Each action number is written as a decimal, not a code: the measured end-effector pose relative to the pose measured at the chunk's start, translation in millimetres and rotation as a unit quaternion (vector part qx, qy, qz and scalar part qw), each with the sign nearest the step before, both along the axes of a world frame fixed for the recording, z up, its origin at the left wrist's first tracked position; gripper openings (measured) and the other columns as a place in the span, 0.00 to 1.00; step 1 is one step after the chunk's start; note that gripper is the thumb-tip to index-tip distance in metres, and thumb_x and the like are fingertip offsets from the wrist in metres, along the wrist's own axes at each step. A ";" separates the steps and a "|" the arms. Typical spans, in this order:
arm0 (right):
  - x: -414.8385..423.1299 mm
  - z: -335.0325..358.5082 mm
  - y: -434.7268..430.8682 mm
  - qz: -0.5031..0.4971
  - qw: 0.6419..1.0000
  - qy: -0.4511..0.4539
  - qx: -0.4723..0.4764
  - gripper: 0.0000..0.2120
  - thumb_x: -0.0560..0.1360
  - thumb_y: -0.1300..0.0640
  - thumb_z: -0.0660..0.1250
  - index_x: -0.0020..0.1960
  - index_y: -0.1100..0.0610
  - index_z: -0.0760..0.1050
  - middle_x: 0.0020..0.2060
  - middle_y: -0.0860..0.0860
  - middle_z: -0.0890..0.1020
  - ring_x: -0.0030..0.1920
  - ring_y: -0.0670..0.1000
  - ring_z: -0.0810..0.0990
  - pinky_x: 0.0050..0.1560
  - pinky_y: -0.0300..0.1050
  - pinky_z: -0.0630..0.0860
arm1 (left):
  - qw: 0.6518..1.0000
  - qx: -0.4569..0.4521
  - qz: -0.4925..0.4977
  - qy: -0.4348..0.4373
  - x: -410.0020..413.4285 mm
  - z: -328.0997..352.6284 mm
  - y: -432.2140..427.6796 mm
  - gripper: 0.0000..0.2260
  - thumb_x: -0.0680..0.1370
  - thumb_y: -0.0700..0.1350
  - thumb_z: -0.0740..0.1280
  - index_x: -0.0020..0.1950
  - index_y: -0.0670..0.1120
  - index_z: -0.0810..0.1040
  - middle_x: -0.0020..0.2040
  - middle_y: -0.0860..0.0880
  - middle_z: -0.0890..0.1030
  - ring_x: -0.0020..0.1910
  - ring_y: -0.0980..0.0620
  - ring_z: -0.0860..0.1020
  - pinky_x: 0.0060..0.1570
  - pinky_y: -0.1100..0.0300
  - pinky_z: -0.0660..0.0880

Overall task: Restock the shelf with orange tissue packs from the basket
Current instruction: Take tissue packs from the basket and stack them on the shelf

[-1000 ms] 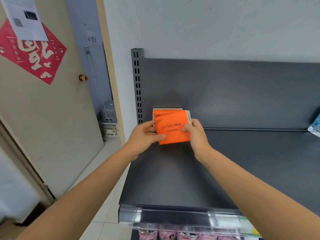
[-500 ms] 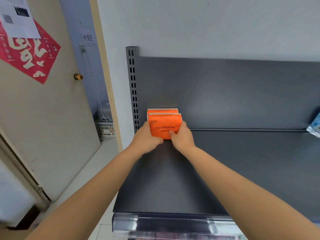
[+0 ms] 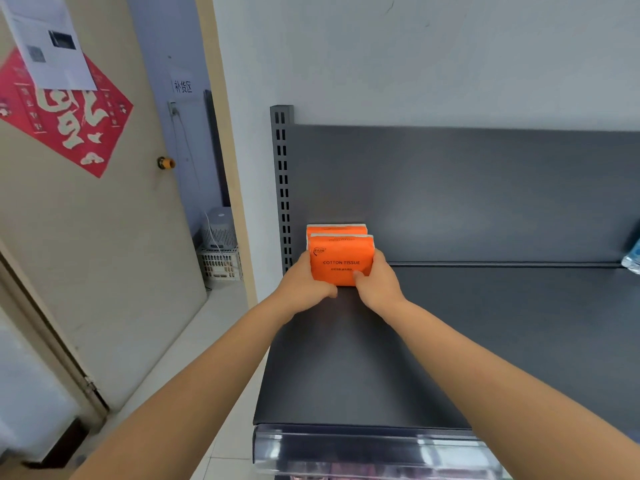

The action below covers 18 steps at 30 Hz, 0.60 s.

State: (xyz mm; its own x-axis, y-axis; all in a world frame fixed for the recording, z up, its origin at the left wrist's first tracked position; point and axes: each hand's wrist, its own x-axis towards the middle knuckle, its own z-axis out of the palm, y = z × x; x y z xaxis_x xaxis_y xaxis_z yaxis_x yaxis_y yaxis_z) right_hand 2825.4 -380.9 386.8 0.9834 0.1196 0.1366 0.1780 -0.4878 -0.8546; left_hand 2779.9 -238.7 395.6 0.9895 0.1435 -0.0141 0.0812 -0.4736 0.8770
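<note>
An orange tissue pack (image 3: 341, 259) printed "COTTON TISSUE" stands upright at the back left of the dark grey shelf (image 3: 450, 341). A second orange pack (image 3: 336, 229) stands right behind it against the back panel, mostly hidden. My left hand (image 3: 304, 285) grips the front pack's left side. My right hand (image 3: 379, 282) grips its right side, thumb on the front face. The basket is out of view.
The perforated shelf upright (image 3: 282, 188) stands just left of the packs. A blue-white package (image 3: 632, 256) lies at the shelf's far right edge. A clear price rail (image 3: 363, 448) runs along the shelf front. Left of the shelf are a door (image 3: 86, 220) and a white crate (image 3: 220, 263).
The front pack went from tilted and lifted to standing upright against the pack behind it, and both hands have slid to its sides. The camera view shifted slightly.
</note>
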 end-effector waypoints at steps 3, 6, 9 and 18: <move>-4.3 4.7 -6.4 0.004 1.000 0.028 -0.001 0.24 0.77 0.65 0.62 0.72 0.60 0.61 0.58 0.53 0.76 0.59 0.53 0.75 0.53 0.41 0.69 | 0.999 0.005 0.020 0.024 -5.6 -2.8 5.5 0.37 0.69 0.38 0.70 0.75 0.48 0.56 0.69 0.52 0.69 0.71 0.47 0.66 0.53 0.65 0.65; -9.7 11.7 -10.9 0.015 0.999 0.039 0.014 0.24 0.77 0.65 0.63 0.72 0.57 0.63 0.57 0.50 0.77 0.60 0.52 0.75 0.54 0.40 0.68 | 0.999 0.021 0.025 0.037 -14.3 -0.1 11.1 0.44 0.71 0.38 0.69 0.79 0.47 0.44 0.79 0.46 0.54 0.75 0.47 0.59 0.57 0.61 0.63; -16.4 17.6 -10.5 0.026 0.999 0.028 -0.003 0.26 0.76 0.65 0.63 0.72 0.54 0.63 0.56 0.48 0.76 0.61 0.53 0.76 0.55 0.41 0.69 | 0.999 0.038 0.023 0.028 -26.3 4.5 14.9 0.43 0.72 0.40 0.69 0.79 0.48 0.45 0.79 0.47 0.54 0.76 0.47 0.58 0.59 0.60 0.63; -59.3 42.1 3.5 -0.022 0.999 -0.008 -0.033 0.47 0.74 0.62 0.69 0.78 0.51 0.38 0.78 0.55 0.43 0.78 0.55 0.47 0.75 0.52 0.52 | 0.992 0.116 0.019 -0.034 -90.9 10.0 48.5 0.41 0.75 0.56 0.69 0.79 0.47 0.48 0.79 0.49 0.52 0.78 0.50 0.53 0.73 0.54 0.54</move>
State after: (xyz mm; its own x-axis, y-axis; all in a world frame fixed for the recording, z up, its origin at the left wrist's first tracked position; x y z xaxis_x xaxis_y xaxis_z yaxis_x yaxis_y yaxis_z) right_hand 2766.1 -377.4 428.9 0.9856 0.0858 0.1457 0.1688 -0.5510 -0.8173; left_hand 2689.1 -190.2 405.6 0.9808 0.1722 0.0911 0.0466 -0.6617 0.7483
